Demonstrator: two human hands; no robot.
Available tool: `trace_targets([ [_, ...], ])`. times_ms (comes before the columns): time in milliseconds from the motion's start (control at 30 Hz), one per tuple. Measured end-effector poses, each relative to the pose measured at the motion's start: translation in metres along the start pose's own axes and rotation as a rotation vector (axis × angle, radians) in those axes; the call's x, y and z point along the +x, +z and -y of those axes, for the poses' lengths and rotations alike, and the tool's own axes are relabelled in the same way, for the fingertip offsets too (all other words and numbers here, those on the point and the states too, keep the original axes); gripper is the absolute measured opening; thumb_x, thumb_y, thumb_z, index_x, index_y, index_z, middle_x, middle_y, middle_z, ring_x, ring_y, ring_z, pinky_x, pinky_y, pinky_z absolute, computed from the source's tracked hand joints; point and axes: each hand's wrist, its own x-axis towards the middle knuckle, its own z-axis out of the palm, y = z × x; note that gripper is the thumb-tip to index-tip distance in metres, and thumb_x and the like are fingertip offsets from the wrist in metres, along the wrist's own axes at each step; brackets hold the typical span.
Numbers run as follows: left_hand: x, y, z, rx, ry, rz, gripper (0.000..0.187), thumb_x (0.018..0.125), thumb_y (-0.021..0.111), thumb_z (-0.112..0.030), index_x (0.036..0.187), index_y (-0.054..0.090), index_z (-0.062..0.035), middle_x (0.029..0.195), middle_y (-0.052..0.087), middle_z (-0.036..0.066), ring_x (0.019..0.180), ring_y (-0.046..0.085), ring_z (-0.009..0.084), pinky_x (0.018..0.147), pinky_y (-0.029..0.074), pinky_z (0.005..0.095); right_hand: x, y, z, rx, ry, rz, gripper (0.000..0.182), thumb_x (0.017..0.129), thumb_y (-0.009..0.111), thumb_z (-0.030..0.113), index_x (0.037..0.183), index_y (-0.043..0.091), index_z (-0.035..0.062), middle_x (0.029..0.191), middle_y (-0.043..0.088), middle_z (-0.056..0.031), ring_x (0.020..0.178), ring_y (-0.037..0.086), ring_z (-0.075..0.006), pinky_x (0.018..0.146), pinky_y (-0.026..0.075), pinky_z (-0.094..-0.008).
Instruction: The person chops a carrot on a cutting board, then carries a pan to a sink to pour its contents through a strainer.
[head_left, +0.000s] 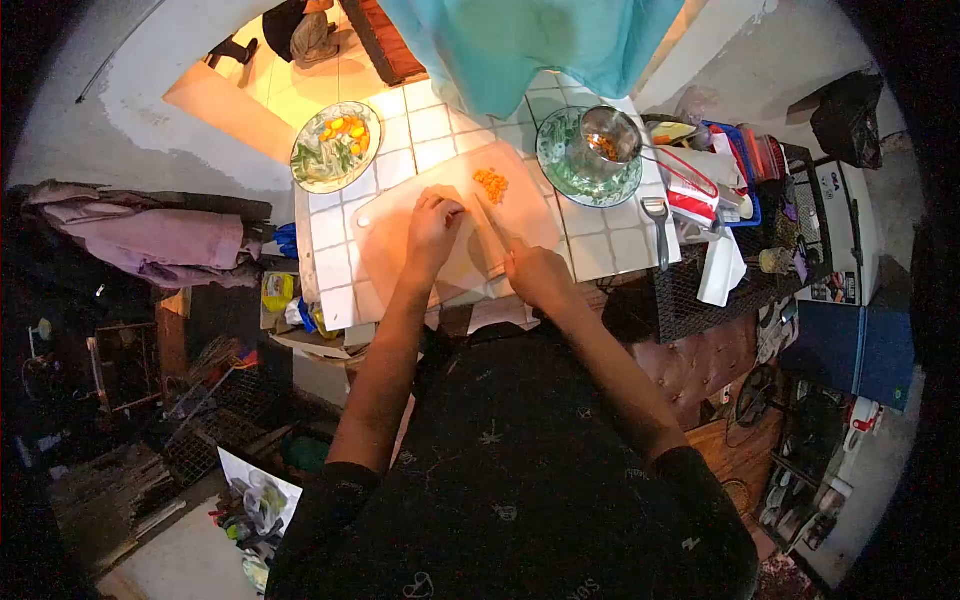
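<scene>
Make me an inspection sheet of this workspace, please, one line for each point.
Surface: white tiled table, with a pale board on it.
Job's things: knife on the board, beside orange pieces; left plate with orange and green food; right plate with metal bowl, orange bits inside.
Clutter: mixed items crowd the right side; peeler near the edge.
Hands: right hand grips the knife; left hand curled on the board, its hold unclear.
Cables: nothing seen on the table; thin line on the wall, perhaps a wire.
Surroundings: blue cloth hanging behind; clothes at left; another person, partly visible.
</scene>
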Motion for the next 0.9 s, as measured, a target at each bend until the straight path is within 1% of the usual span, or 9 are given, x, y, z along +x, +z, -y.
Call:
trace_targets([
  [67, 0.0, -0.003, -0.006, -0.029, -0.088, 0.05, 0.012, 0.081, 0.075, -0.002, 0.092, 0.072, -0.0043, 0.093, 0.067, 0.014, 0.09, 0.064, 0.035, 0.081, 0.053, 0.0421, -0.001, 0.002, 0.005, -0.065, -0.056, -0.007, 0.029, 0.102, 0.048, 0.027, 0.109, 0.057, 0.0001, 0.084, 0.071, -0.026, 0.081, 0.071, -0.0456, 0.075, 0.056, -0.0551],
  [200, 0.002, -0.006, -0.011, 0.009, -0.04, 0.029, 0.012, 0.08, 0.075, 0.0, 0.091, 0.071, -0.0042, 0.092, 0.066, 0.014, 0.091, 0.063, 0.0347, 0.081, 0.053, 0.0414, 0.0, 0.003, 0.014, -0.14, -0.067, 0.043, 0.029, 0.102, 0.047, 0.026, 0.106, 0.058, -0.0008, 0.083, 0.071, -0.0253, 0.079, 0.071, -0.0441, 0.073, 0.057, -0.054],
  [267, 0.002, -0.004, -0.013, 0.035, 0.0, -0.045, 0.009, 0.078, 0.076, -0.003, 0.086, 0.072, -0.0044, 0.08, 0.064, 0.012, 0.084, 0.06, 0.0331, 0.078, 0.051, 0.0418, -0.001, 0.001, 0.018, -0.217, -0.08, 0.072, 0.03, 0.103, 0.046, 0.027, 0.106, 0.059, -0.0004, 0.083, 0.071, -0.0244, 0.079, 0.072, -0.0419, 0.073, 0.057, -0.0525],
  [400, 0.0, -0.004, -0.018, 0.055, -0.004, -0.054, 0.009, 0.077, 0.076, -0.003, 0.086, 0.072, -0.0046, 0.081, 0.064, 0.012, 0.085, 0.06, 0.0335, 0.08, 0.051, 0.0424, -0.002, -0.004, 0.023, -0.198, -0.06, 0.082, 0.031, 0.103, 0.047, 0.028, 0.108, 0.059, -0.0005, 0.082, 0.072, -0.023, 0.08, 0.073, -0.0403, 0.073, 0.058, -0.0515],
  [500, -0.002, -0.003, -0.016, 0.069, -0.008, -0.043, 0.009, 0.078, 0.075, -0.003, 0.086, 0.072, -0.0045, 0.083, 0.064, 0.012, 0.086, 0.06, 0.0341, 0.08, 0.051, 0.0434, -0.004, -0.004, 0.026, -0.256, -0.086, 0.091, 0.021, 0.098, 0.052, 0.018, 0.104, 0.059, -0.0007, 0.083, 0.073, -0.0211, 0.081, 0.075, -0.0363, 0.071, 0.061, -0.0472],
  [567, -0.002, -0.004, -0.014, 0.085, 0.03, -0.019, 0.018, 0.078, 0.073, 0.0, 0.095, 0.07, -0.0044, 0.096, 0.066, 0.015, 0.093, 0.062, 0.0364, 0.084, 0.051, 0.044, -0.005, -0.003, 0.027, -0.25, -0.087, 0.085, 0.021, 0.098, 0.051, 0.018, 0.104, 0.059, -0.0009, 0.085, 0.073, -0.0219, 0.08, 0.075, -0.0369, 0.071, 0.06, -0.0481],
  [700, -0.004, 0.0, -0.012, 0.073, 0.061, -0.042, 0.018, 0.079, 0.074, 0.0, 0.096, 0.07, -0.0035, 0.096, 0.066, 0.015, 0.093, 0.062, 0.0361, 0.082, 0.052, 0.0438, 0.001, 0.016, 0.017, -0.223, -0.128, 0.072, 0.02, 0.097, 0.052, 0.017, 0.105, 0.058, -0.0012, 0.088, 0.073, -0.0234, 0.08, 0.075, -0.0377, 0.07, 0.06, -0.0485],
  [767, -0.004, 0.001, -0.017, 0.036, -0.016, -0.059, 0.009, 0.08, 0.074, -0.001, 0.087, 0.069, -0.0028, 0.084, 0.062, 0.014, 0.085, 0.061, 0.0338, 0.078, 0.051, 0.0422, 0.011, 0.025, 0.009, -0.191, -0.225, -0.159, 0.019, 0.1, 0.051, 0.017, 0.099, 0.055, -0.0019, 0.078, 0.071, -0.0222, 0.074, 0.073, -0.039, 0.066, 0.059, -0.0471],
  [900, -0.011, 0.0, -0.015, -0.011, -0.083, -0.063, 0.011, 0.079, 0.075, 0.001, 0.089, 0.069, -0.0017, 0.084, 0.062, 0.014, 0.085, 0.062, 0.0336, 0.076, 0.052, 0.0419, 0.012, 0.012, 0.006, -0.195, -0.185, -0.104, 0.02, 0.1, 0.051, 0.018, 0.1, 0.056, -0.0018, 0.079, 0.071, -0.0222, 0.074, 0.072, -0.04, 0.067, 0.059, -0.0488],
])
